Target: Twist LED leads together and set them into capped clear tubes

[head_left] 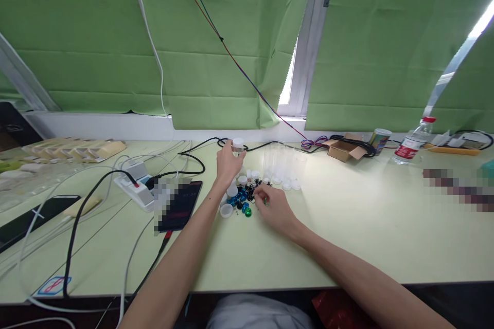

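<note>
My left hand (227, 163) is closed around a small clear vial (238, 147) with a white cap, held upright just above the table. My right hand (273, 206) rests on the pale green table (347, 226) with its fingers pinched on a tiny green piece at the edge of a pile of small blue, green and black parts (244, 200). White caps (226, 210) lie beside the pile. Several empty clear vials (280, 164) stand just behind it.
A phone (179, 204) lies left of the pile, with a white power strip (135, 185) and many cables beyond it. At the back right stand a small cardboard box (343, 149), a can (380, 140) and a water bottle (415, 144). Green blinds cover the window.
</note>
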A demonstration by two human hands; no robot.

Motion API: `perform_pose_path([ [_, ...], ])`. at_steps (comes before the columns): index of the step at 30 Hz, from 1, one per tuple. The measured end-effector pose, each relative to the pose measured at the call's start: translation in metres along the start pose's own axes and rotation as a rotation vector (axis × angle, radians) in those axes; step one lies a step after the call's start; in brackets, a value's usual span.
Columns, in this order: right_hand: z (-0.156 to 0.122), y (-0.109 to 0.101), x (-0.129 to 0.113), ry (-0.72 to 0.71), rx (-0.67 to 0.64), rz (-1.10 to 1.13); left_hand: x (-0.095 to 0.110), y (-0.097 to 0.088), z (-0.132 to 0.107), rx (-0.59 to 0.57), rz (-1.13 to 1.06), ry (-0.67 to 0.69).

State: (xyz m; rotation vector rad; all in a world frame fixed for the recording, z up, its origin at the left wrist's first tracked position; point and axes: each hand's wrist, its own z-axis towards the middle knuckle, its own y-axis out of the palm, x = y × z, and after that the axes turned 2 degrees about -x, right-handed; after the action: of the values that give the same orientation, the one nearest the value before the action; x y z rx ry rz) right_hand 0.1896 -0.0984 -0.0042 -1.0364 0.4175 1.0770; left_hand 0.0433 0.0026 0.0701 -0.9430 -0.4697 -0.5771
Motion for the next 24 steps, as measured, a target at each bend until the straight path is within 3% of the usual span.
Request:
perform_pose_path([
  [6,0.001,0.000,-0.001,0.002,-0.006,-0.002,-0.017,0.023,0.009,-0.065,-0.009,0.006],
  [12,0.000,0.000,-0.003,0.000,-0.016,0.004,-0.027,0.028,0.009,-0.108,-0.009,-0.009],
  [18,-0.001,-0.001,-0.003,0.003,-0.026,-0.013,-0.031,0.021,0.004,-0.211,0.076,-0.011],
  [24,-0.001,0.000,-0.001,0.008,-0.042,0.002,-0.052,0.001,-0.012,-0.401,0.279,0.029],
])
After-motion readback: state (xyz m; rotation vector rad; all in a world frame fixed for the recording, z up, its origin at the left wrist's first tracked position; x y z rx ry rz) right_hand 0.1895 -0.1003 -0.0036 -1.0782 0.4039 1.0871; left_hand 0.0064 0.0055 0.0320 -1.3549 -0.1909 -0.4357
